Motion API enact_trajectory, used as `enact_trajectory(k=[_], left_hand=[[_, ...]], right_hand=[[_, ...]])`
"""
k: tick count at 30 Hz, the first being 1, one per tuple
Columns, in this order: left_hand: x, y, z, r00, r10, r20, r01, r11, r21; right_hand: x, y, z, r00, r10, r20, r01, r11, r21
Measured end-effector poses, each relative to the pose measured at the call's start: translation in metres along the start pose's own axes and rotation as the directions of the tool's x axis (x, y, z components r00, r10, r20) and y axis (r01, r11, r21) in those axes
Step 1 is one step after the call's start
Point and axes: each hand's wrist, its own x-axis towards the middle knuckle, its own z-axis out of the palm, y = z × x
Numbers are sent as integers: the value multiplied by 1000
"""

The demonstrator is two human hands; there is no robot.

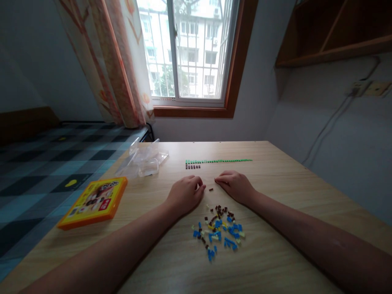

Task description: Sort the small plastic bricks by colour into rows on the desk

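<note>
Table (281, 175): pale wood; its far edge is set before the wall, its right edge slants towards the viewer, and its left edge is bordered by a checked bed (101, 141).

Left hand (186, 192): rested on the wood, fingers curled, thumb brought near the forefinger; whether anything is grasped cannot be told. Right hand (235, 185): laid opposite, thumb and fingers drawn together at the tips; whether a piece is pinched there cannot be told.

Single brown brick (211, 189): placed in the narrow gap between the hands, apart from both. Brick pile (218, 223): blue, brown, yellow and cream pieces, scattered loosely between the forearms; a strip of wood is left between its near side and the bottom of the view.

Green row (211, 161): small bricks lined up beyond the hands, parted from the far edge by a band of wood; brown row (192, 166): shorter, set just below the green row's left end; room along the line is left to its right.

Box (94, 202): orange and yellow, lying close to the left edge; clear plastic packaging (148, 163): heaped behind it, near the far left corner. The broadest open stretch is found right of the right hand, up to the right edge.

Above: window (199, 53), curtain (119, 61); to the right, wooden shelf (337, 53).
</note>
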Motion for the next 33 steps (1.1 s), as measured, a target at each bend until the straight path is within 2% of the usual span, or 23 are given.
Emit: enact_trajectory(k=[9,14,20,27,33], left_hand=[[0,0,1,1000,-2,15,2,1000,-16],[-1,0,3,1000,-3,12,3,1000,-10],[-2,2,2,999,-19,26,19,1000,-10],[-3,1,4,1000,-10,18,10,1000,3],[-3,0,4,1000,-5,7,5,1000,4]], right_hand=[[43,11,17,999,-54,-1,54,998,32],[64,13,24,1000,-27,6,27,1000,-2],[67,17,29,1000,-27,-16,27,1000,9],[67,15,28,999,-14,36,15,1000,-25],[67,13,25,999,3,34,-2,999,-44]])
